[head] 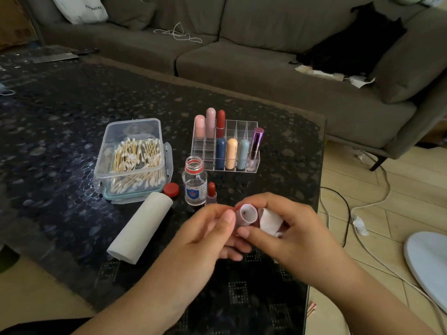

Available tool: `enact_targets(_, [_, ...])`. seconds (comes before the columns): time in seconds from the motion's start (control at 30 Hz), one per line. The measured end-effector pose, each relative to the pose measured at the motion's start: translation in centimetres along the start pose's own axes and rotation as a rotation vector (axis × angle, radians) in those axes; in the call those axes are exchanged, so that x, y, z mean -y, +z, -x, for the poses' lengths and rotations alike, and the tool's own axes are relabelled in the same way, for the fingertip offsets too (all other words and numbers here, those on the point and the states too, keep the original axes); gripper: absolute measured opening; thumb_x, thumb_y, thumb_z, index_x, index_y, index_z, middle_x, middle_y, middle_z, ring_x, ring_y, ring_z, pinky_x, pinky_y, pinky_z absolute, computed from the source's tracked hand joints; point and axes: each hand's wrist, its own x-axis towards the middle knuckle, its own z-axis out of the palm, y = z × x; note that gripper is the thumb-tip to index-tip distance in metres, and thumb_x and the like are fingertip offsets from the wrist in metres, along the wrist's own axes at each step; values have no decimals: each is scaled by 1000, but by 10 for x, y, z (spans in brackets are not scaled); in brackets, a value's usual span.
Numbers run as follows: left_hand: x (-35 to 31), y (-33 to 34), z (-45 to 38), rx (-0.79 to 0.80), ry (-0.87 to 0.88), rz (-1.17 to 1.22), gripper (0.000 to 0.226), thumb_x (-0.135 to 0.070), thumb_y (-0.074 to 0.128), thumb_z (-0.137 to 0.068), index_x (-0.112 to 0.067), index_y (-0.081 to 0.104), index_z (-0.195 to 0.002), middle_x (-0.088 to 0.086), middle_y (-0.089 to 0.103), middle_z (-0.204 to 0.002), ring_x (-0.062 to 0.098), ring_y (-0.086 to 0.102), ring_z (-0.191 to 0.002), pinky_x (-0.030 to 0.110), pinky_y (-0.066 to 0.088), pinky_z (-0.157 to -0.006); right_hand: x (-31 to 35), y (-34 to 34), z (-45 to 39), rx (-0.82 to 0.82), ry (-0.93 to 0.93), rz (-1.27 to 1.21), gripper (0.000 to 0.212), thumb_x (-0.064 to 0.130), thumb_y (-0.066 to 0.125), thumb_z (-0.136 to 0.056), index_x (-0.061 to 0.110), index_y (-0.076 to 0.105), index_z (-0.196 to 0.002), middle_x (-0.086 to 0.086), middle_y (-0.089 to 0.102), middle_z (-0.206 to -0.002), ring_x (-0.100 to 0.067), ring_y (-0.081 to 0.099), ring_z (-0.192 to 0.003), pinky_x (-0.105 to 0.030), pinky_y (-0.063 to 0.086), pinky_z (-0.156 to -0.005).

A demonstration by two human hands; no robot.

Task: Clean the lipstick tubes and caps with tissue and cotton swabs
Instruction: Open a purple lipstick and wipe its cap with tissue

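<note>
My left hand [208,235] grips a pale pink lipstick cap [247,213], its open mouth turned up toward me, with a red smear inside. My right hand [287,228] holds a folded white tissue [271,221] beside the cap and its thumb touches the cap's lower edge. An uncapped red lipstick [212,191] stands on the table just behind my hands. A clear organizer [238,131] holds several capped lipsticks.
A clear box of cotton swabs [133,160] stands at left with a tissue roll [140,228] lying before it. An open small bottle [194,181] and its red cap [171,189] sit between them. A grey sofa lies behind; cables and a white fan base [428,259] lie on the floor at right.
</note>
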Motion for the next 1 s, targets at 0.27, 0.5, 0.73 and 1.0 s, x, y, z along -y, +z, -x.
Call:
enact_targets(0.27, [-5,-4,-9,-36,-33,323,22,-24,60,-70,-7,60,-85,7,64,-71,16,61,-67,28,54,-66,5,2,-6,8,15,5,39,42,68,-79,34,51,-114,22,63,-88,0,61,-75,-9,45,-62])
enact_targets(0.5, [-4,-8,-11,-64,-7,292,26,-19,59,-70,-3,60,-91,10,68,-75,18,63,-66,25,55,-65,7,-17,-3,14,181,-45,11,28,40,-95,33,42,-104,-4,57,-78,-15,51,-63,-34,45,-57])
enact_targets(0.73, [0,-8,-11,-46,18,194,31,-22,57,-73,-7,71,-96,6,63,-72,16,57,-64,24,54,-65,13,-25,-1,58,123,166,16,19,67,-84,34,63,-85,20,60,-91,2,57,-84,-7,40,-70])
enact_targets(1.0, [3,-6,-11,57,50,78,28,-21,56,-78,-12,67,-101,7,69,-79,17,63,-68,24,52,-67,16,-17,-4,-77,198,117,16,25,76,-74,34,62,-77,18,65,-85,0,61,-78,-11,47,-67])
